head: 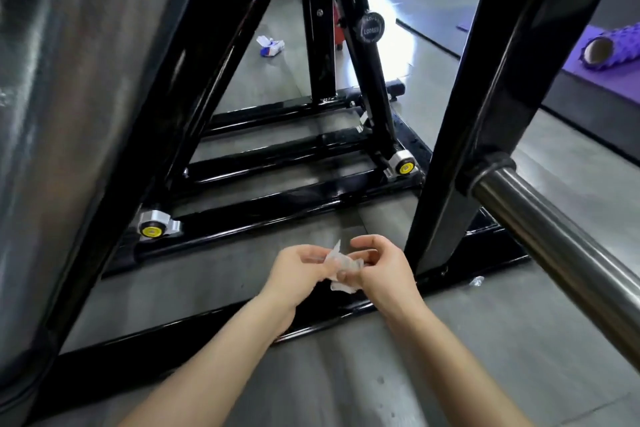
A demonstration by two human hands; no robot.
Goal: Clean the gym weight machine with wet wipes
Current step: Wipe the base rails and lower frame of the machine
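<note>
Entry, from my remote seat: one crumpled wet wipe, pinched between my left hand and right hand just above the weight machine's black base rail, apparently for refolding to a fresh face; wipe packet lies on the floor well beyond.

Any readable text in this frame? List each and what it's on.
"LOADED": on the round black knob on the slanted post, letters soft.
Arc of small print above it: too blurred.
Print on the wipes pack on the floor: too blurred.
Marks on the yellow end caps: too small.
</note>
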